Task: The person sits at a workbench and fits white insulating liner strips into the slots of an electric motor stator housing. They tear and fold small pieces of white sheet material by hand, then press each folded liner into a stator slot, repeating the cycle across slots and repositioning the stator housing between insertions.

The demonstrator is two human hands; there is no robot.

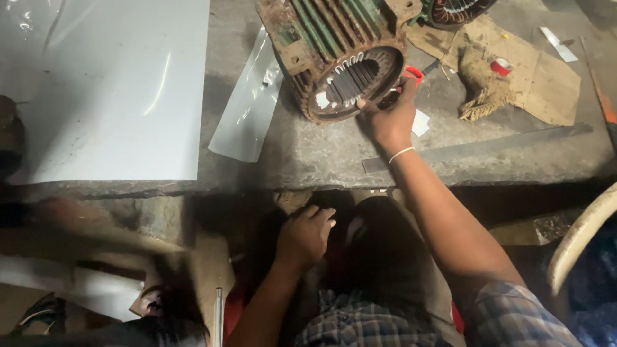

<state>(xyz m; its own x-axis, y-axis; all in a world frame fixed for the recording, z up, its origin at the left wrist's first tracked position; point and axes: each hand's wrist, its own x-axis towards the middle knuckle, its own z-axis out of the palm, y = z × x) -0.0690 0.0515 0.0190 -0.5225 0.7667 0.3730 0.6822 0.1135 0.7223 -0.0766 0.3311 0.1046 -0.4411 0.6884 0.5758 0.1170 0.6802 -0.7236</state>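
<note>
Head view shows our right hand [389,119] reaching forward, fingers curled on the lower rim of the motor stator [340,54]; its bore axis tilts toward us. Our left hand [305,238] hangs loosely curled, empty, well nearer our body.

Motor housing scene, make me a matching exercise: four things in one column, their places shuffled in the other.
1. right hand
2. left hand
3. white sheet
4. burlap rag

A. far left of the slab
B. on cardboard, right of the motor housing
C. below the slab's edge, in shadow
D. on the rim of the motor housing

Pairs: 1-D, 2-C, 3-A, 4-B
</note>
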